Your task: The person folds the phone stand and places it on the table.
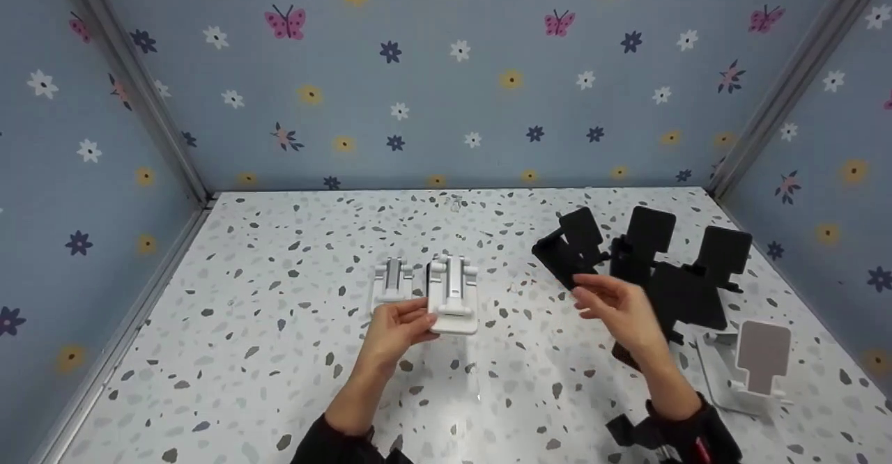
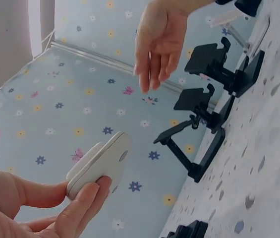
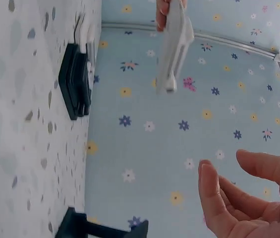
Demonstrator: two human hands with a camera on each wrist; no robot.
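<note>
In the head view, my left hand pinches the lower edge of a folded white phone stand between thumb and fingers. The left wrist view shows the same white stand nearly edge-on, lifted off the table. Another folded white stand lies just left of it, partly covered by the hand. A folded black phone stand on the table appears in the right wrist view, mostly hidden in the head view. My right hand hovers near the unfolded black phone stands, fingers loosely bent and holding nothing.
Several unfolded black phone stands crowd the right side of the speckled table. Nearer the front right stands an unfolded white one with a grey pad. Flower-patterned panels enclose the back and both sides.
</note>
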